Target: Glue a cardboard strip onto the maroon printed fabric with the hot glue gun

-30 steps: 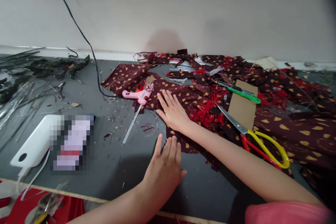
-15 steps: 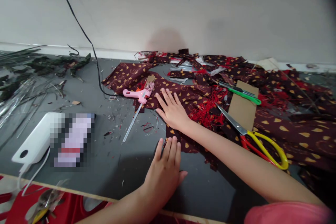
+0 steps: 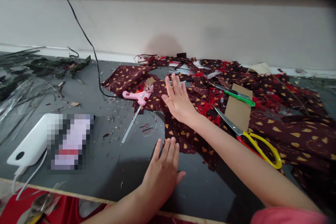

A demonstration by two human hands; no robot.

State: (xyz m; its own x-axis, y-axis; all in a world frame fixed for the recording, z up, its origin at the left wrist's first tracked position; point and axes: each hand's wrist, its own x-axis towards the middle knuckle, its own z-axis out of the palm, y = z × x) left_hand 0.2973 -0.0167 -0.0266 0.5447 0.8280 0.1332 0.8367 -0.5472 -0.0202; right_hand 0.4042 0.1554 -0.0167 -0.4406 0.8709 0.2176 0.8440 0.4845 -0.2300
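My right hand [image 3: 180, 104], fingers spread, is over the maroon fabric [image 3: 185, 134] with its yellow leaf-like print; whether the palm touches it I cannot tell. Nearer the front edge, my left hand [image 3: 162, 168] lies flat, its fingertips at the fabric's lower left border. Neither hand holds anything. A pink glue gun [image 3: 136, 96] with a clear glue stick [image 3: 131, 124] sticking out lies left of my right hand. To the right are scissors [image 3: 243, 133] with yellow and red handles, and a green cutter [image 3: 239, 97] on a piece of cardboard [image 3: 238, 112].
Red threads [image 3: 210, 103] and fabric scraps are heaped toward the wall. A white power bank [image 3: 31, 143] with a cable lies at left beside a blurred phone [image 3: 72, 141]. Dark green artificial leaves [image 3: 49, 66] lie back left. A black cord [image 3: 84, 35] runs to the glue gun. Below stands a red stool [image 3: 61, 210].
My right hand has lifted and shifted slightly away and to the right. My left hand stays nearly in place. The view has tilted up a little.
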